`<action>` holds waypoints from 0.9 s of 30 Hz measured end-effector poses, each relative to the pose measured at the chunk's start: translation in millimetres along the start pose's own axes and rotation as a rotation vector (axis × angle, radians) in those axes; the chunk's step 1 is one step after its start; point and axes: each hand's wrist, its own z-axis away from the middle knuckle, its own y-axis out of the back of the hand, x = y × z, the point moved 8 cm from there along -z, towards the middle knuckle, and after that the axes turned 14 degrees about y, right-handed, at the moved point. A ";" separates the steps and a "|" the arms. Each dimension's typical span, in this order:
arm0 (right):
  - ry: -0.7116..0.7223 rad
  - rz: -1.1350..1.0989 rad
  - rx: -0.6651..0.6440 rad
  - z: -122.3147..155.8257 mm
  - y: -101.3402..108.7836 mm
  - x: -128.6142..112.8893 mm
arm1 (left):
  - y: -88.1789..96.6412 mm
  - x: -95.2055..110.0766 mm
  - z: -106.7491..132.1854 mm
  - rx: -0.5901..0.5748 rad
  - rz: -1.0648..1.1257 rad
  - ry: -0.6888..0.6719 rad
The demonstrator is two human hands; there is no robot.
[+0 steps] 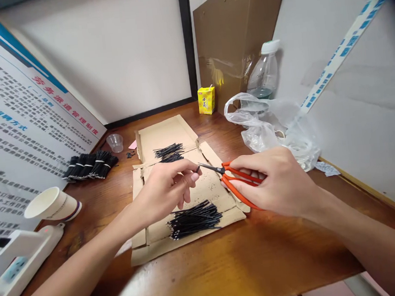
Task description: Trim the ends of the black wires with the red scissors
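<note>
My right hand [272, 178] grips a pair of scissors [236, 177] with orange handles and slim dark blades. Their tips point left and lie close to the fingertips of my left hand [171, 182]. Between that thumb and forefinger is pinched a short black wire [198, 169], mostly hidden by the fingers. Below the hands, a loose pile of black wires [195, 219] with pale ends rests on a flattened piece of cardboard [168, 132]. A smaller pile of black wires [170, 151] lies farther back on it, and dark scraps dot the surface between.
Banded black bundles [90, 165], a clear plastic cup [115, 142], a paper cup [53, 204] and a white power strip [24, 260] stand along the left. A yellow box [206, 100] is at the back. On the right are a plastic bottle [263, 73] and a plastic bag [271, 125].
</note>
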 end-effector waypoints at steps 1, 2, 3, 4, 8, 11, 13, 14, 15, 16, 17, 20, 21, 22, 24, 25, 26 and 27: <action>0.002 -0.003 0.004 -0.2 0.3 -0.2 | 0.3 0.1 0.0 0.003 0.008 -0.009; 0.004 -0.009 0.004 -0.5 0.1 -0.4 | 0.6 -0.2 0.0 0.006 0.010 -0.017; 0.006 -0.016 0.002 -0.8 -0.3 -0.8 | 0.9 -0.6 0.0 0.011 0.008 -0.022; 0.008 -0.022 -0.004 -1.0 -1.0 -1.2 | 1.1 -1.0 0.0 0.014 0.003 -0.026; 0.003 -0.017 -0.019 -1.1 -2.1 -1.5 | 2.2 -0.5 0.7 0.024 0.004 -0.045; -0.005 -0.017 -0.021 -0.5 -1.6 -1.2 | 2.1 0.6 1.4 0.021 0.005 -0.055; 0.000 -0.024 -0.027 -0.5 -1.8 -1.5 | 1.7 0.9 1.6 0.018 -0.008 -0.055; 0.003 -0.026 -0.031 -0.7 -2.0 -1.8 | 1.4 1.1 1.6 0.016 -0.014 -0.055; 0.006 -0.027 -0.035 -0.9 -2.3 -2.0 | 1.2 1.5 1.5 0.015 -0.020 -0.056; 0.008 -0.026 -0.038 -1.1 -2.5 -2.1 | 1.1 2.1 1.4 0.015 -0.023 -0.059; 0.010 -0.024 -0.041 -1.3 -2.6 -2.3 | 1.0 2.7 1.3 0.016 -0.020 -0.061; 0.019 -0.015 -0.045 -1.5 -2.9 -2.7 | 0.0 3.2 0.5 0.006 0.011 -0.058; 0.026 -0.009 -0.045 -1.5 -2.9 -2.9 | -0.5 2.7 0.2 0.000 0.026 -0.052; 0.031 0.000 -0.044 -1.3 -2.9 -3.0 | -1.1 1.9 -0.2 -0.007 0.039 -0.045; 0.038 0.021 -0.039 -1.0 -2.4 -3.2 | -2.0 0.0 -0.9 -0.016 0.062 -0.033; 0.039 0.029 -0.034 -0.9 -2.0 -3.2 | -2.4 -1.2 -1.2 -0.020 0.071 -0.027; 0.036 0.033 -0.031 -0.9 -1.7 -3.0 | -2.9 -2.4 -1.5 -0.026 0.078 -0.020; 0.031 0.028 -0.029 -1.0 -1.5 -2.9 | -3.3 -3.4 -1.7 -0.032 0.084 -0.015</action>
